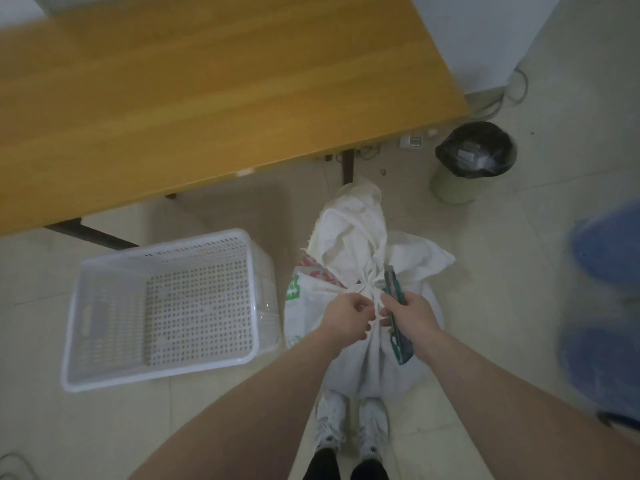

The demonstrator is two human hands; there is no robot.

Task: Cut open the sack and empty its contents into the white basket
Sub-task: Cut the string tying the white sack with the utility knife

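A white woven sack (349, 237) with red and green print stands on the floor in front of my feet, its neck bunched and tied with a white string (369, 294). My left hand (344, 317) pinches the string at the tied neck. My right hand (414, 318) grips a dark green utility knife (394, 299), its tip pointing away from me beside the knot. The white perforated basket (104, 344) sits on the floor just left of the sack, with nothing inside it.
A wooden table (207, 98) with black legs stands behind the basket and sack. A bin lined with a black bag (472, 150) is at the back right. Blurred blue shapes (606, 306) fill the right edge. Cables lie near the wall.
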